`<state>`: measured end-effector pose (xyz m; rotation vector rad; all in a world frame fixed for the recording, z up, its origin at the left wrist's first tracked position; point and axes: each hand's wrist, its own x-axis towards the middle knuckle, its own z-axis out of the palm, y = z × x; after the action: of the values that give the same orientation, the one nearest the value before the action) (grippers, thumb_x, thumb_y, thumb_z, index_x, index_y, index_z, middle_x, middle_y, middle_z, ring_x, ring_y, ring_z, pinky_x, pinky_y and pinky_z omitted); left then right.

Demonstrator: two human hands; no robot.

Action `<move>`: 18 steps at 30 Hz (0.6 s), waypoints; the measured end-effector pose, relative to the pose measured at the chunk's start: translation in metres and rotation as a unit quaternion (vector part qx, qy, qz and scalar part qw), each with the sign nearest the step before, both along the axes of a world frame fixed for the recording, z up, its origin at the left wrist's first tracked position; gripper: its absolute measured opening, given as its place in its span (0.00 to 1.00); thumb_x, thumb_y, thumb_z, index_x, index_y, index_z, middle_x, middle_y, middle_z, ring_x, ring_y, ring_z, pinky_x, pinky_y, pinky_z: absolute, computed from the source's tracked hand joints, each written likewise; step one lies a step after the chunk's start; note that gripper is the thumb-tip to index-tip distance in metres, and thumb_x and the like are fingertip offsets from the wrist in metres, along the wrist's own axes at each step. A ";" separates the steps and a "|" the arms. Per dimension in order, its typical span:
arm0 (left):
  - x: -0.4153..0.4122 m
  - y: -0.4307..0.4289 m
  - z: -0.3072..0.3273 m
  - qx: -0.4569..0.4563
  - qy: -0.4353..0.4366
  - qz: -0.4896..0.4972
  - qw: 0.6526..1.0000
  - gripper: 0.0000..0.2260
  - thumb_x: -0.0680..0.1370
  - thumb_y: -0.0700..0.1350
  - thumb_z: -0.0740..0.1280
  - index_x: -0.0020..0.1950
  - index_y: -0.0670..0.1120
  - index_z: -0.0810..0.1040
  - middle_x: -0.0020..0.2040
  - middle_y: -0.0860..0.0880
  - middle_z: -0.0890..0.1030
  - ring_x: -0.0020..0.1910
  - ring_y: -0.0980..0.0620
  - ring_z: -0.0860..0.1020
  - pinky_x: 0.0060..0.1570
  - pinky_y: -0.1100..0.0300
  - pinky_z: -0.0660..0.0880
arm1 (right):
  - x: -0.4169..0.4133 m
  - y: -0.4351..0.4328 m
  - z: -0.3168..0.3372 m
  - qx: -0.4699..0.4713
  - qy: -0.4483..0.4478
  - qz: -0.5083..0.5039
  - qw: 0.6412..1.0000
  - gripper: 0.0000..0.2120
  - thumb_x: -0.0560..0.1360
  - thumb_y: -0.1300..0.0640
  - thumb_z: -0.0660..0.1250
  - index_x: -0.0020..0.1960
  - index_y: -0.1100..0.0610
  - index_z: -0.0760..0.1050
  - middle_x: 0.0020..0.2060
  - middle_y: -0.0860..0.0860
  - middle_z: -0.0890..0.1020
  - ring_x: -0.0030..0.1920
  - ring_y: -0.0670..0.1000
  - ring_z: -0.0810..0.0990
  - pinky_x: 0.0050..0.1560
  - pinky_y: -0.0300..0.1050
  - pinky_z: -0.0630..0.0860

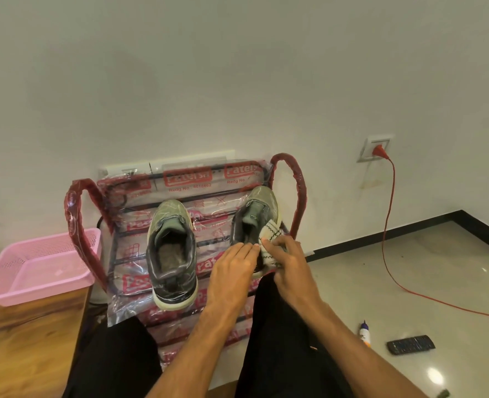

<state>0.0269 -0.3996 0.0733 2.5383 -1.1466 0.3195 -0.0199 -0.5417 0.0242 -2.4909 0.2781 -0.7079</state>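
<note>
Fingers of the right hand pinch a white cloth against the grey shoe at centre-right of the frame. The left hand rests straight-fingered on the shoe's collar, above the plastic-wrapped rack.

Rack against the far wall, centre. Two shoes on it, toes far: left shoe nearer, right shoe farther. Cloth at the right shoe's right edge, pinched by right hand; left hand just left of it, fingers on the shoe. Basket on table, left of rack. Socket far right; cord drops to floor. Bottle and remote near right, side by side.
</note>
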 end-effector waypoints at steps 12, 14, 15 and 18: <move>-0.002 0.003 0.009 -0.014 0.026 0.010 1.000 0.22 0.71 0.35 0.71 0.64 0.42 0.78 0.59 0.45 0.81 0.59 0.47 0.79 0.56 0.53 0.75 | 0.006 0.011 0.002 0.043 0.052 -0.044 0.997 0.26 0.72 0.70 0.69 0.67 0.55 0.75 0.51 0.46 0.71 0.54 0.47 0.70 0.58 0.43 0.75; -0.003 0.001 0.011 -0.002 0.024 0.004 1.000 0.22 0.73 0.35 0.69 0.67 0.44 0.76 0.62 0.46 0.80 0.61 0.49 0.77 0.59 0.55 0.74 | 0.004 0.010 0.002 0.041 0.052 -0.049 0.997 0.24 0.73 0.68 0.70 0.67 0.54 0.75 0.51 0.45 0.71 0.54 0.46 0.70 0.57 0.42 0.76; -0.003 0.001 0.011 0.002 0.025 0.000 1.000 0.22 0.75 0.36 0.68 0.69 0.44 0.74 0.64 0.47 0.78 0.63 0.50 0.76 0.61 0.56 0.72 | 0.008 0.006 0.004 0.029 0.054 -0.059 0.996 0.24 0.73 0.67 0.70 0.67 0.55 0.74 0.52 0.46 0.72 0.55 0.46 0.70 0.57 0.43 0.76; -0.003 0.001 0.012 -0.017 0.029 -0.008 0.999 0.22 0.78 0.38 0.64 0.73 0.47 0.69 0.67 0.49 0.76 0.66 0.53 0.73 0.64 0.59 0.69 | 0.024 -0.005 0.011 0.025 0.077 -0.091 0.993 0.22 0.75 0.66 0.69 0.67 0.57 0.74 0.57 0.50 0.73 0.58 0.51 0.71 0.59 0.49 0.75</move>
<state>0.0242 -0.3989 0.0850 2.4895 -1.1301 0.2567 0.0039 -0.5462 0.0357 -2.4962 0.5794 -0.5727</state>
